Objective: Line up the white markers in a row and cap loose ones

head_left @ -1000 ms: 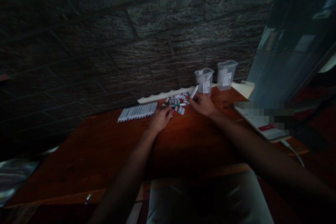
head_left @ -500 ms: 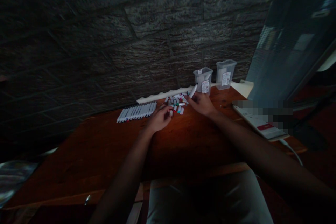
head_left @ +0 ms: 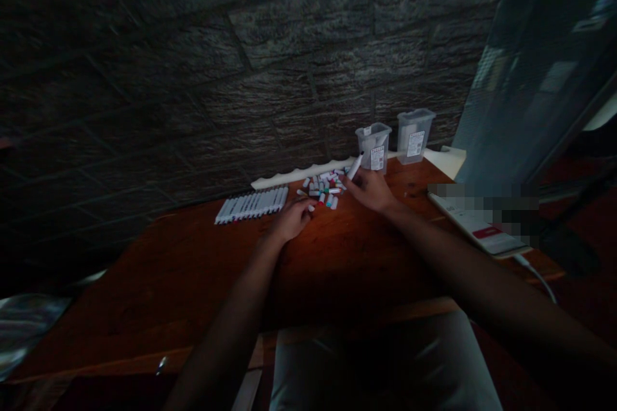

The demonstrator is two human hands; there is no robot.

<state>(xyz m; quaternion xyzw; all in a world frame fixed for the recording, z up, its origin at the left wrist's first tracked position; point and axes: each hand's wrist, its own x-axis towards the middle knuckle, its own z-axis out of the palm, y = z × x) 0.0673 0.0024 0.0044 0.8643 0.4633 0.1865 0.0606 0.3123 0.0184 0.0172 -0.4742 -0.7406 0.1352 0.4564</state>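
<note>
My right hand (head_left: 373, 191) is closed around a white marker (head_left: 355, 166), which tilts up with its dark end at the top. Left of it, my left hand (head_left: 294, 218) is closed, its fingertips on a small white marker cap (head_left: 311, 208). Between and beyond the two hands lies a loose pile of marker caps (head_left: 330, 191), white with red, teal, green and pink ends. Just past my left hand, a neat row of white markers (head_left: 250, 207) lies side by side.
Two clear plastic containers (head_left: 415, 136) with labels stand at the back of the wooden table (head_left: 202, 270), against a stone wall (head_left: 299, 64). A pale wavy-edged strip (head_left: 299, 174) runs along the wall. To the right lies a flat white device (head_left: 482, 226) with a cable.
My left hand has drawn back slightly from the pile, with a cap in its fingertips. The right hand and its marker have hardly moved.
</note>
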